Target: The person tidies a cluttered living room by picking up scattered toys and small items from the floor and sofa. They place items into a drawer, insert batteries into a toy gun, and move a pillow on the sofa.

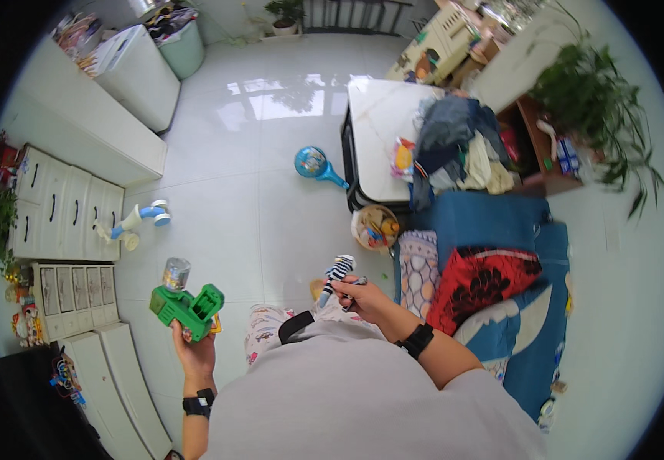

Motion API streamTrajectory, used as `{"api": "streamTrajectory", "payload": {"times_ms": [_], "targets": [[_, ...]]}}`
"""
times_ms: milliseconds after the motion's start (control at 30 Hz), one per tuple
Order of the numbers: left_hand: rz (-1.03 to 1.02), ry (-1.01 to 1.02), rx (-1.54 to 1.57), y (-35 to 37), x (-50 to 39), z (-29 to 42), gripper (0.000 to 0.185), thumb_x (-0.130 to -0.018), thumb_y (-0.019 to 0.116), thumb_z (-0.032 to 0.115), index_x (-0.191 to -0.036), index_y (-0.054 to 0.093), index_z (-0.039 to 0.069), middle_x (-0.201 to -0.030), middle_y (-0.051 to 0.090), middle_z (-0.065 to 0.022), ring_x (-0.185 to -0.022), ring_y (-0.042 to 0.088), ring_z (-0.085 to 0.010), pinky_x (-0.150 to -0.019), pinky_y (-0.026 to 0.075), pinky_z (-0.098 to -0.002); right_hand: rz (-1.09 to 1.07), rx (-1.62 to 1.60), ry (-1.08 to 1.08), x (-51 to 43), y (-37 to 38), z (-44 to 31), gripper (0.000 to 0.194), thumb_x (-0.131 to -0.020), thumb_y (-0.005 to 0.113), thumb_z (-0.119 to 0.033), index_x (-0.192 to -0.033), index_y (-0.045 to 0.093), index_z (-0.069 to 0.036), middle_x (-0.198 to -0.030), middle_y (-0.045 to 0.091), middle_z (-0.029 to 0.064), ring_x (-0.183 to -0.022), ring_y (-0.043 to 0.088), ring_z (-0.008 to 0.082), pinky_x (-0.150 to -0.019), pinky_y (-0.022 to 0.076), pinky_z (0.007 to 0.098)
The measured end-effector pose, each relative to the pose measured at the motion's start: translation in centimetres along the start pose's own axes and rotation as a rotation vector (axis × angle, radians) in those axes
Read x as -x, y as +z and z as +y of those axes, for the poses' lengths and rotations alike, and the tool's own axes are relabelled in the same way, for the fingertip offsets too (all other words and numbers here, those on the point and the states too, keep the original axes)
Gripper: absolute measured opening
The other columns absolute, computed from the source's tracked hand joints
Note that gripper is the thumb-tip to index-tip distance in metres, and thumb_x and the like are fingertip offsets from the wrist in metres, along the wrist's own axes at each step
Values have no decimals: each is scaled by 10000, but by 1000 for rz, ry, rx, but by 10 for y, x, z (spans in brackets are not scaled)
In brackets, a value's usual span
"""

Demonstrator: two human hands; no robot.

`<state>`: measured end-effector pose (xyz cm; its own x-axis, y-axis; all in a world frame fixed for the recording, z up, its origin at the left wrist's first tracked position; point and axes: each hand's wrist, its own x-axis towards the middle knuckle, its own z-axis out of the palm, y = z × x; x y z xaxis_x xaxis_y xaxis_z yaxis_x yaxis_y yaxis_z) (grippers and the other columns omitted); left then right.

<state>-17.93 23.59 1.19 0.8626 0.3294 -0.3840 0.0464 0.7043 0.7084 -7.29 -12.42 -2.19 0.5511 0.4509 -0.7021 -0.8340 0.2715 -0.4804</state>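
Note:
My left hand [198,353] grips a green plastic toy [185,313] from below. A clear round container [176,273] sits at its far end, and a bit of yellow shows beside my fingers. In front of my body my right hand [371,302] pinches a small item with black-and-white stripes [340,270] and a pale blue lower end; I cannot tell exactly what it is. A dark slim object [360,282], perhaps a pen, is held in the same hand. Both wrists wear black bands.
To the right, clothes [452,144] are heaped on a white-topped table [378,126], with a bucket of toys [375,228] by its corner. A blue sofa [481,213] bears cushions. On the floor lie a blue balloon toy [311,162] and a blue-and-white wheeled toy [150,213]; drawers [73,207] line the left.

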Motion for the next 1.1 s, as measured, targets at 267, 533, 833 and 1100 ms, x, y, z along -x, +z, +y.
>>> {"api": "streamTrajectory", "payload": {"times_ms": [267, 533, 833, 1100], "targets": [[16, 30, -26, -2, -132, 28, 488, -922, 532, 388, -1330, 450, 131, -1279, 546, -41, -1170, 521, -211, -970, 418, -405, 99, 85, -158, -101, 35, -118, 187, -898, 642, -190, -1003, 627, -36, -680, 483, -42, -573, 431, 40, -488, 302, 187], [-11, 59, 27, 7, -302, 123, 464, -955, 473, 425, -1342, 425, 171, -1306, 517, -17, -1207, 491, -201, -994, 387, -397, 105, 33, -208, -211, 137, -220, 107, -914, 611, -159, -953, 582, -64, -682, 470, -39, -569, 427, 45, -488, 300, 188], [39, 21, 6, 34, -477, 207, 451, -942, 478, 474, -1272, 472, 168, -1209, 572, -22, -1087, 554, -187, -874, 448, -363, 155, -124, -391, -321, 190, -323, 111, -892, 644, -134, -878, 544, -88, -716, 470, -37, -581, 411, 46, -502, 325, 171], [211, 53, 19, 84, -609, 225, 433, -940, 485, 465, -1249, 490, 162, -1096, 620, -33, -975, 588, -180, -811, 457, -338, 105, -168, -306, -467, 189, -465, 169, -952, 560, -287, -854, 533, -152, -611, 409, -67, -492, 364, 54, -516, 349, 245]]}}
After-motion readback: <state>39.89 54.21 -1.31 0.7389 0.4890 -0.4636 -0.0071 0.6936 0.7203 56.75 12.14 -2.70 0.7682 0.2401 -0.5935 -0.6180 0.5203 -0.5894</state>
